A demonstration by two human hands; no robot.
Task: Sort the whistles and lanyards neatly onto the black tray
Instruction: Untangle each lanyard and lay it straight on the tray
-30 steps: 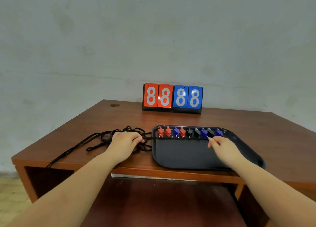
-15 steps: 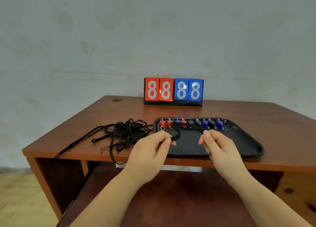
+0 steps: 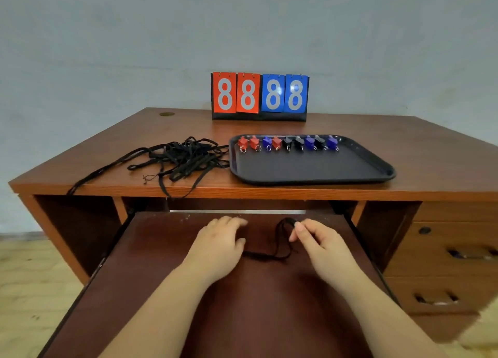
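Observation:
A black tray (image 3: 310,169) lies on the desk top with a row of several red, blue and black whistles (image 3: 287,143) along its far edge. Left of it sits a tangled pile of black lanyards (image 3: 186,157), with strands hanging over the desk's front edge. Both my hands are low over the pulled-out keyboard shelf, holding one black lanyard (image 3: 280,243) between them. My right hand (image 3: 318,240) pinches its upper loop between thumb and forefinger. My left hand (image 3: 219,243) grips the other end, which disappears under its fingers.
A flip scoreboard (image 3: 260,96) reading 88 88 stands at the back of the wooden desk (image 3: 431,163). The brown keyboard shelf (image 3: 215,303) sticks out toward me. Drawers (image 3: 452,252) fill the desk's right side.
Both hands have drawn back from the tray and desk top to the keyboard shelf, taking one lanyard out of the pile. The camera view has tilted downward.

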